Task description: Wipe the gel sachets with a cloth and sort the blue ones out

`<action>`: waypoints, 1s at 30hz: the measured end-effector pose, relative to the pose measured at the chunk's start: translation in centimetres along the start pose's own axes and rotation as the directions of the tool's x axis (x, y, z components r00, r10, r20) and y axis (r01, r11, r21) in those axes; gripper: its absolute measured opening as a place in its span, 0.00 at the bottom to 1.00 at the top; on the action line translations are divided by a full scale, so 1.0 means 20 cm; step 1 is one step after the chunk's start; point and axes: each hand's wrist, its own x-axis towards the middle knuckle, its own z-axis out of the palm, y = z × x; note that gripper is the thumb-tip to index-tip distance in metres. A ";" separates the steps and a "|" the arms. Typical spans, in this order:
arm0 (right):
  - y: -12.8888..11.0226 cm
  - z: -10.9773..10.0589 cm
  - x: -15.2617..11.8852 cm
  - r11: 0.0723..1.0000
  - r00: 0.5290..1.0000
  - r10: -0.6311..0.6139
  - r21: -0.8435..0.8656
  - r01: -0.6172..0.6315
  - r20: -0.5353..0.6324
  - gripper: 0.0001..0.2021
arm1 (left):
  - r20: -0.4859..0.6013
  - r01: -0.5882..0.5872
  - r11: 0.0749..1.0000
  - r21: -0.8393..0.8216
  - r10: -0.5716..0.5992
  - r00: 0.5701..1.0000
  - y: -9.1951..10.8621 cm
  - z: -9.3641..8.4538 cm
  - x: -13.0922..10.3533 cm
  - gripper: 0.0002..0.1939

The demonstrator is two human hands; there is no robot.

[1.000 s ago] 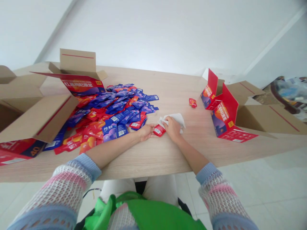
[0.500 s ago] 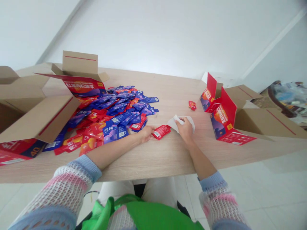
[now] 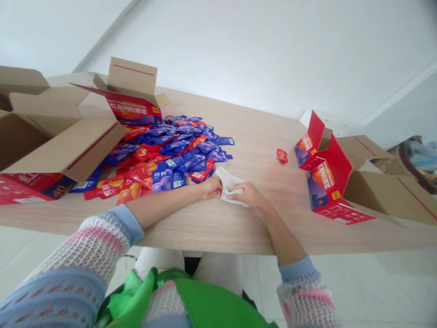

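My right hand (image 3: 248,194) is closed on a white cloth (image 3: 227,178), which lies against the fingers of my left hand. My left hand (image 3: 211,188) has its fingers curled at the cloth's left edge. The red pouch it pinches is now almost wholly covered by the cloth and the fingers. Just left of my hands spreads a heap of blue pouches (image 3: 162,181) and red pouches (image 3: 139,173). A single small red packet (image 3: 282,156) lies by itself to the right of the hands.
On the left stand open cardboard boxes, one near the front (image 3: 44,182) and one behind the heap (image 3: 133,107). Two more open red boxes (image 3: 322,182) stand at the right. The wooden table's front edge (image 3: 211,250) runs before my lap. A white wall rises behind.
My right hand has moved the white cloth leftward onto the red pouch in my left hand, covering it. The camera view has tilted and shifted somewhat.
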 end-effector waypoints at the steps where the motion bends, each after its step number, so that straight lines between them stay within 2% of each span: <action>1: 0.01 -0.01 0.00 1.000 1.000 0.018 0.011 -0.018 0.026 0.20 | 0.000 0.021 1.000 0.012 -0.021 1.000 0.01 0.00 0.00 0.22; 3: 0.04 -0.01 0.02 0.998 0.998 0.059 0.013 -0.059 0.009 0.20 | -0.012 0.055 0.998 0.035 -0.055 0.998 0.02 0.00 -0.02 0.21; 6: 0.10 -0.01 0.04 0.989 0.979 0.128 -0.050 -0.137 -0.156 0.19 | 0.005 0.047 0.999 0.027 -0.047 0.999 0.04 0.02 -0.04 0.15; 8: 0.13 -0.04 0.04 0.961 0.936 0.176 -0.154 -0.231 -0.304 0.16 | 0.012 0.045 0.998 0.038 -0.045 0.999 0.05 0.03 -0.05 0.14; 11: 0.16 -0.08 0.04 0.856 0.842 0.257 -0.294 -0.426 -0.474 0.14 | 0.021 0.058 0.996 0.067 -0.059 0.998 0.04 0.03 -0.05 0.13; 13: 0.16 -0.11 0.03 0.788 0.796 0.298 -0.335 -0.516 -0.526 0.14 | 0.019 0.062 0.995 0.081 -0.063 0.998 0.04 0.04 -0.05 0.13; 17: 0.13 -0.10 0.01 0.717 0.756 0.309 -0.381 -0.584 -0.577 0.14 | -0.015 0.047 0.995 0.085 -0.046 0.999 0.04 0.05 -0.05 0.15; 20: 0.08 -0.04 0.01 0.706 0.765 0.288 -0.412 -0.576 -0.577 0.13 | -0.047 0.039 0.997 0.069 -0.035 0.998 0.04 0.07 -0.06 0.16; 24: 0.02 0.04 0.01 0.751 0.830 0.205 -0.461 -0.473 -0.518 0.13 | -0.106 0.002 0.999 0.049 0.003 0.994 0.03 0.07 -0.08 0.15; 30: -0.02 0.07 0.02 0.822 0.867 0.126 -0.438 -0.363 -0.481 0.12 | -0.185 -0.065 0.997 0.045 0.072 0.980 -0.01 0.09 -0.07 0.13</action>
